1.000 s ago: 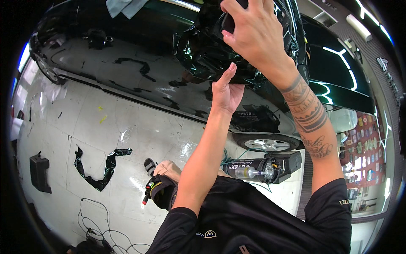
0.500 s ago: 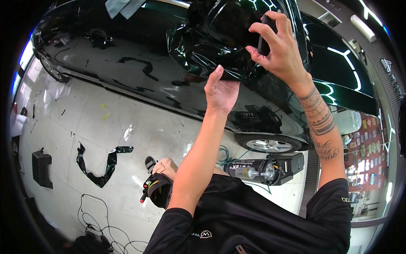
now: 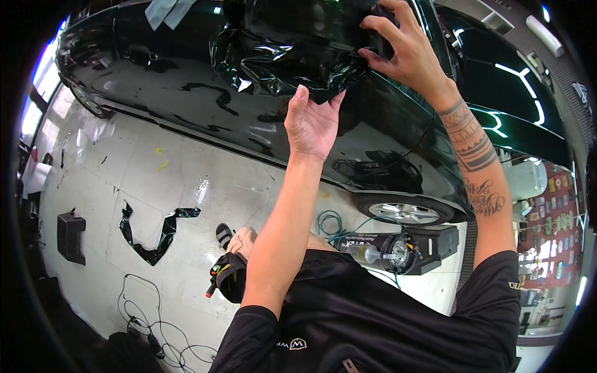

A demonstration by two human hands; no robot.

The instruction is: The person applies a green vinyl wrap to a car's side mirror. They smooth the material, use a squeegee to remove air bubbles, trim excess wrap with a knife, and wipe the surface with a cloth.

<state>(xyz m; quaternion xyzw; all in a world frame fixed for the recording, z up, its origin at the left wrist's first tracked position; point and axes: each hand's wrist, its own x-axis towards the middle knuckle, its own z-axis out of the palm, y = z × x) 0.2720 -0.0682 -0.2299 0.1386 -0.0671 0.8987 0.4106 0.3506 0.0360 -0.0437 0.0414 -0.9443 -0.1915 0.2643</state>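
Crumpled glossy black film (image 3: 273, 56) covers a protruding part on the side of a black car (image 3: 161, 81) at the top of the view. My left hand (image 3: 314, 121) is palm up under the film's lower edge, thumb apart and upright, its other fingertips touching the film and partly hidden by it. Higher and to the right, my right hand (image 3: 407, 50) curls its fingers round a small black block-like tool (image 3: 379, 40), partly hidden, against the covered part.
Grey cloths (image 3: 168, 12) lie on the car. On the floor are a black film strip (image 3: 149, 252), a black step (image 3: 69, 239), cables (image 3: 134, 304), and a hose (image 3: 336, 224) by a cylindrical container with a bottle (image 3: 373, 252), near the wheel (image 3: 404, 212).
My right hand shifted right and down, then rose again with the tool. My left hand moved up and left, its palm showing more. The film's loose folds now reach farther left.
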